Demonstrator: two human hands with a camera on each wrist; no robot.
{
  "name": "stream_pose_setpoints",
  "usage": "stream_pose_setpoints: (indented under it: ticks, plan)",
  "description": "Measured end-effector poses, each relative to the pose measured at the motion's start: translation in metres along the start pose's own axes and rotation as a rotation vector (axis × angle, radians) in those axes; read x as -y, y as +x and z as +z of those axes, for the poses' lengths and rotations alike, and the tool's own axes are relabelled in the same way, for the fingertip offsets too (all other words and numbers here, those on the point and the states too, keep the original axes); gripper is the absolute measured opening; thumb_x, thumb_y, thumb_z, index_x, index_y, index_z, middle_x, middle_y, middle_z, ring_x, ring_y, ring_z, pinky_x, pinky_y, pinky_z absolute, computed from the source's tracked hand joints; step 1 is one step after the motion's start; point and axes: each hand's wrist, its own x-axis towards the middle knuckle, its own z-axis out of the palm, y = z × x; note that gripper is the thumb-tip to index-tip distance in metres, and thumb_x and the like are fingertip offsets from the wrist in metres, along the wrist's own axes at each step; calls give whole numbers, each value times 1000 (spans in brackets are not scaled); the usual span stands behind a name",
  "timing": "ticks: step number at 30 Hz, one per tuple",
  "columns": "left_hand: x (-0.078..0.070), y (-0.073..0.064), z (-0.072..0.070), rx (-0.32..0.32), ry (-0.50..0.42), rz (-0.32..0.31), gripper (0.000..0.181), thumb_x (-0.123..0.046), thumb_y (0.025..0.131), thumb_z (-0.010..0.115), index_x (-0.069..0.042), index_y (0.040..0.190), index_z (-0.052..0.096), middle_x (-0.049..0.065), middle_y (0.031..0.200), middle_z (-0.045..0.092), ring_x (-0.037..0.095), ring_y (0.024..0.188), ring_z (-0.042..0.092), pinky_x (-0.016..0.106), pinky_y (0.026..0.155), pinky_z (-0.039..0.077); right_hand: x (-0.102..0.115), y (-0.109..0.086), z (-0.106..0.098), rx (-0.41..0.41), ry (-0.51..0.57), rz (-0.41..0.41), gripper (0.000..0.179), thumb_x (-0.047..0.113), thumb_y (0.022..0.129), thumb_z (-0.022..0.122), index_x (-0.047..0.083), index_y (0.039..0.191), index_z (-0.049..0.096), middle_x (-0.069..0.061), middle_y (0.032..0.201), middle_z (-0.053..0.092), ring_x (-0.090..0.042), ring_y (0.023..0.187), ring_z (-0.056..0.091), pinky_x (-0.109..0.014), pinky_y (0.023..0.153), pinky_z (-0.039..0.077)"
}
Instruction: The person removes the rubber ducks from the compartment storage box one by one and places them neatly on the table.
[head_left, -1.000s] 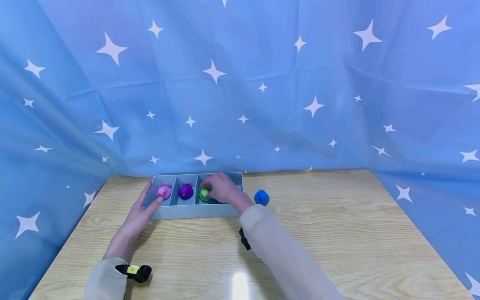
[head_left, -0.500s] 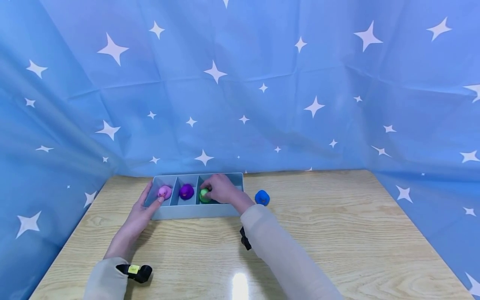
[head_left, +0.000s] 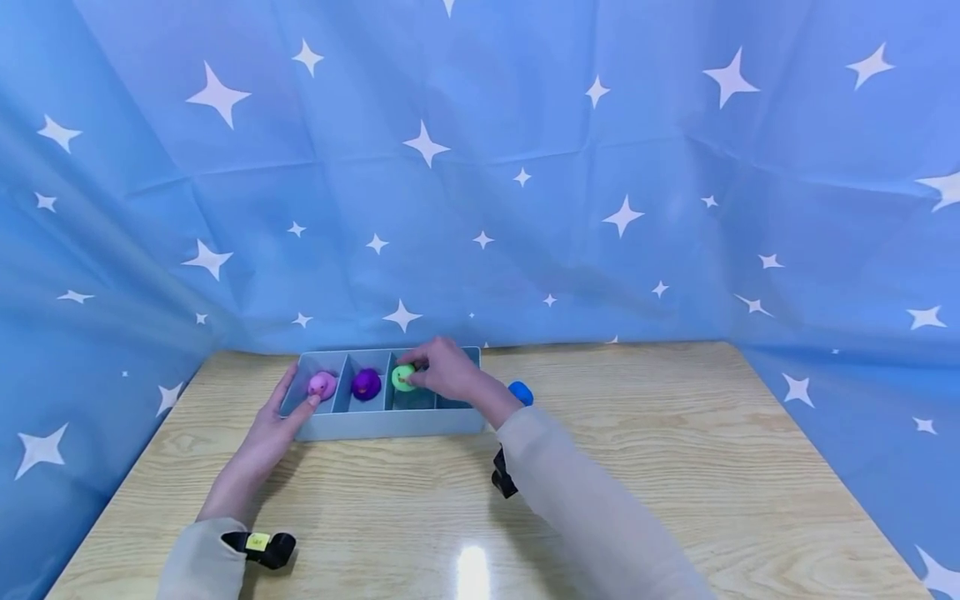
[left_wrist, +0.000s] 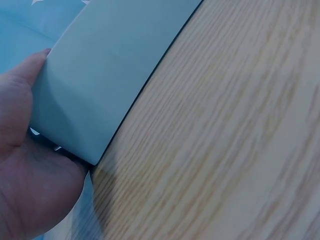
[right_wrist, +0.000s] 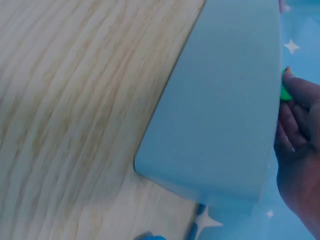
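Observation:
A pale blue-grey divided box (head_left: 390, 427) stands near the table's back edge. My left hand (head_left: 272, 427) grips its left end, thumb over the front rim near the pink rubber duck (head_left: 322, 385); in the left wrist view the palm lies against the box's end. A purple rubber duck (head_left: 366, 384) sits in the second compartment. Over the third compartment my right hand (head_left: 447, 371) pinches a green rubber duck (head_left: 402, 377) between thumb and fingers, around rim height. The right wrist view shows only a sliver of this duck, behind the box wall.
A blue rubber duck (head_left: 521, 392) is on the table just right of the box, partly hidden by my right forearm. Behind the table (head_left: 675, 467) hangs a blue curtain (head_left: 540, 250) with white stars.
My right hand has raised the green duck from low in the third compartment. The right forearm now covers part of the blue duck. My left hand keeps its hold on the box.

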Motion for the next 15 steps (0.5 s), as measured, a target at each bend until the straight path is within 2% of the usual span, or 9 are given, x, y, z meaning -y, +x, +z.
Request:
stream_pose_setpoints:
  ticks: [10, 15]
  plan:
    - [-3, 1, -1, 10, 1, -29, 90, -51, 104, 54, -34, 164, -11, 17, 170, -11, 48, 152, -10, 74, 116, 4, 1, -15, -20, -35, 30, -30, 34, 6, 95, 74, 4, 129, 72, -6, 110, 73, -16, 98, 67, -22, 79, 56]
    - [-2, 1, -1, 10, 12, -56, 89, -52, 104, 53, -36, 163, -12, 16, 170, -13, 48, 152, -10, 74, 116, 5, -2, -27, -31, -69, 79, 0, 34, 5, 94, 75, 5, 128, 73, -8, 116, 73, -18, 103, 69, -23, 81, 57]
